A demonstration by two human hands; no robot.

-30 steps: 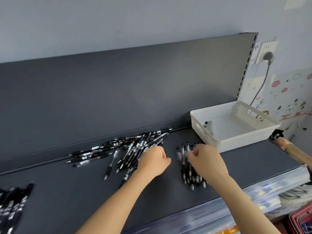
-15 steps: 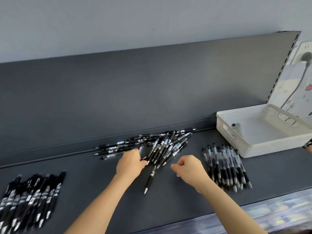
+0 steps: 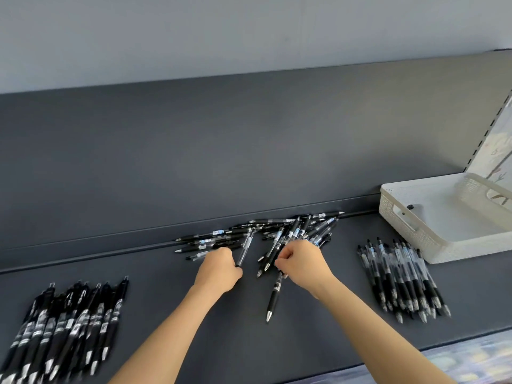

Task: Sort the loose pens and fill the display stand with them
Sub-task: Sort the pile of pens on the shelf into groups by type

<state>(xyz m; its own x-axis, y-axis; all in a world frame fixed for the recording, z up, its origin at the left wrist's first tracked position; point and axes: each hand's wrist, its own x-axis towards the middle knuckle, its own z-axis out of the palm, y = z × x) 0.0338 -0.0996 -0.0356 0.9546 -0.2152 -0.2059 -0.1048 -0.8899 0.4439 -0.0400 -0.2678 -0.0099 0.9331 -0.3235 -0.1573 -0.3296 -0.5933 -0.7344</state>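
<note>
Pinching a clear-barrelled pen (image 3: 245,249) in my left hand (image 3: 219,270) and, seemingly, a black pen (image 3: 274,296) in my right hand (image 3: 303,266), I had returned from the sorted row (image 3: 401,278) to the loose pile (image 3: 293,231) ahead, sorting unfinished.

Nothing can be read: the small blue-and-white stickers (image 3: 218,232) on the loose pens (image 3: 279,235) are too tiny to make out, and the white print on the sorted pens (image 3: 63,322) at the left is blurred
</note>
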